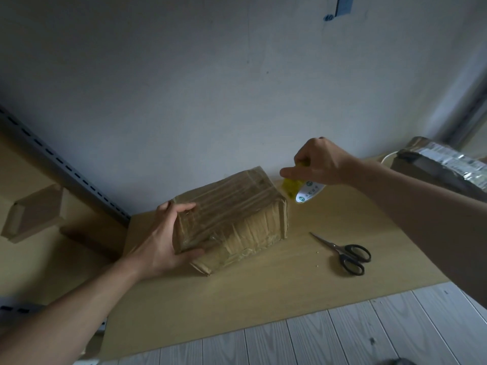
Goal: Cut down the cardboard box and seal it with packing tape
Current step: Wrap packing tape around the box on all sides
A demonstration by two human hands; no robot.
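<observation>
The cardboard box (237,219) at the left hand (160,238): matt board under glossy, wrinkled (clear) tape (232,196); scissors (345,252) below the right hand (321,162) have plastic handles.

Dim room: grey wall (184,88), pale plank floor (342,335).

1. Front of box (229,219): bare board (263,291), open.
2. Right: scissors (345,252), clear gap between.
3. Far-right corner: right hand (319,162) holding tape roll (307,193) blocks.
4. Left end: left hand (163,238) grips it.
5. Behind: wall (210,101), close.
</observation>
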